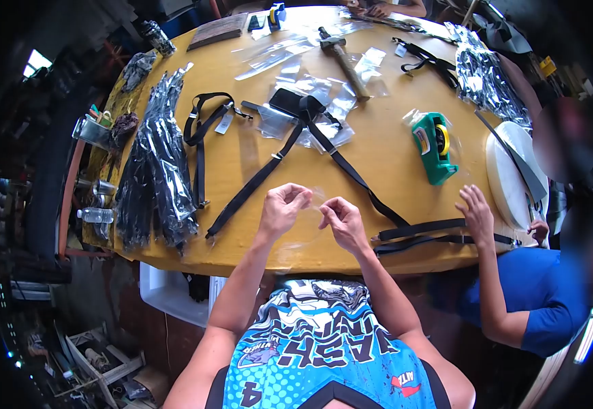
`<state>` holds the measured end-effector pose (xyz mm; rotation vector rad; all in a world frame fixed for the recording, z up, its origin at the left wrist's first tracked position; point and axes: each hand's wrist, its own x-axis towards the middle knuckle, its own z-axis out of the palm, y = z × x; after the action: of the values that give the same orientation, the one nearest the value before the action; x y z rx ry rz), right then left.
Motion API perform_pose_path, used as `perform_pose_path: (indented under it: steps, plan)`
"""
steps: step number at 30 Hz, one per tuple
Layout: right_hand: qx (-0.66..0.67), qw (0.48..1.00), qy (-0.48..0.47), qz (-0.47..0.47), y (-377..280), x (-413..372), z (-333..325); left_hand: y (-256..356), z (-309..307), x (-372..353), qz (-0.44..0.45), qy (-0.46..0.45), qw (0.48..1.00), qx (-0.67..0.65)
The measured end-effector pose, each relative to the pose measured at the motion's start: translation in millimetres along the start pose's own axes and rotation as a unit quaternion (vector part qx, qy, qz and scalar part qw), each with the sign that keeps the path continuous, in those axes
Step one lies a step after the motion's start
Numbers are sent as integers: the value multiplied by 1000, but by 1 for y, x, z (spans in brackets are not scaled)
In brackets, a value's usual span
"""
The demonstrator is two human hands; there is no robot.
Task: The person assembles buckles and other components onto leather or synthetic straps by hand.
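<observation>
Both hands are pinched shut on a clear plastic bag, which hangs between them at the near edge of the table, just on the near side of the black suspenders. The left hand grips the bag's upper edge with fingertips curled onto the thumb, and the right hand does the same just beside it, so the knuckles nearly meet. The film is so thin that its lower end is hard to make out against the wood. The suspenders lie flat in a wide V whose joint points away from the person and whose two legs run back toward the hands on either side. Beyond that joint a scatter of empty clear sleeves covers the table, and farther still lies a hammer with a wooden handle. To the left of the suspenders a second loose strap is folded over, and past it sits a long heap of packed bags along the table edge. To the right of the suspenders stands a green tape dispenser, with a white disc beyond it. At the end of the suspenders' right leg, a co-worker's hand rests flat on two parallel black straps.
</observation>
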<state>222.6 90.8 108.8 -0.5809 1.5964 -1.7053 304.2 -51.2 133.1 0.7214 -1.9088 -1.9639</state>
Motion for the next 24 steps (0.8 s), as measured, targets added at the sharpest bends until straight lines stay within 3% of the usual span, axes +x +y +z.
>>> perform_pose_path:
  steps: [2, 3, 6, 10, 13, 16, 18, 21, 24]
  plan:
    - [-2, 999, 18, 30, 2, -2, -3, -7, 1, 1, -26, -5, 999, 33]
    - [-64, 996, 53, -16, 8, -1, -4, -5, 4, 0, -24, -17, 999, 33]
    - [-87, 991, 82, -56, 10, -5, -6, -8, 16, 1, -14, 8, 991, -130]
    - [-124, 984, 119, -38, 12, -6, -11, -21, 18, 13, -19, -26, 992, -126]
    - [-59, 987, 139, -59, 9, -12, -7, -25, 16, 25, -14, -53, 994, -96]
    - [4, 991, 129, -23, 6, -16, 1, -23, 17, 36, -30, -65, 995, -64]
    - [37, 988, 145, -23, 5, -17, 4, -18, 23, 37, -50, -74, 981, -174]
    - [84, 984, 156, -5, 3, -21, 5, 0, 27, 34, -85, -106, 962, -236]
    - [56, 986, 156, -8, 1, -25, 12, -15, 19, 40, -69, -144, 970, -183]
